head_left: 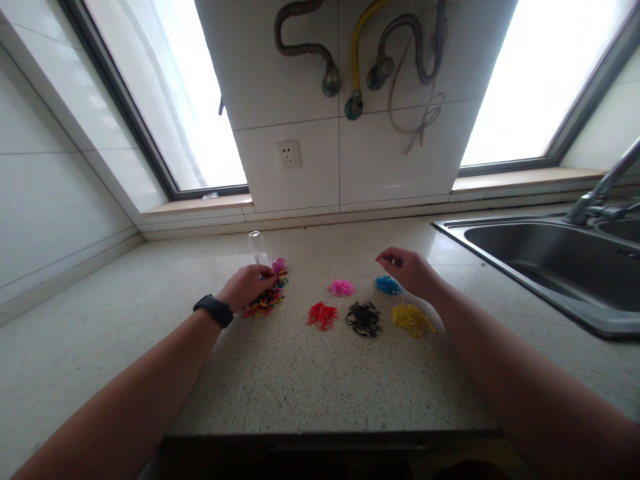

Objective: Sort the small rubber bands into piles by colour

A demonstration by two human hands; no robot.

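My left hand (pixel 247 285), with a black watch (pixel 214 310) on the wrist, rests with curled fingers on a mixed pile of small coloured rubber bands (pixel 266 301). My right hand (pixel 407 269) hovers just above and right of a blue pile (pixel 387 285), fingers pinched together; what they hold, if anything, is too small to see. Sorted piles lie between the hands: pink (pixel 342 287), red (pixel 321 315), black (pixel 363 317) and yellow (pixel 411 319). A clear plastic bag or container (pixel 257 247) sits behind the mixed pile.
The speckled stone counter (pixel 300 380) ends at a front edge near me. A steel sink (pixel 550 267) with a faucet (pixel 600 193) lies at the right. Tiled wall with a socket (pixel 289 154) and hoses (pixel 357 60) stands behind.
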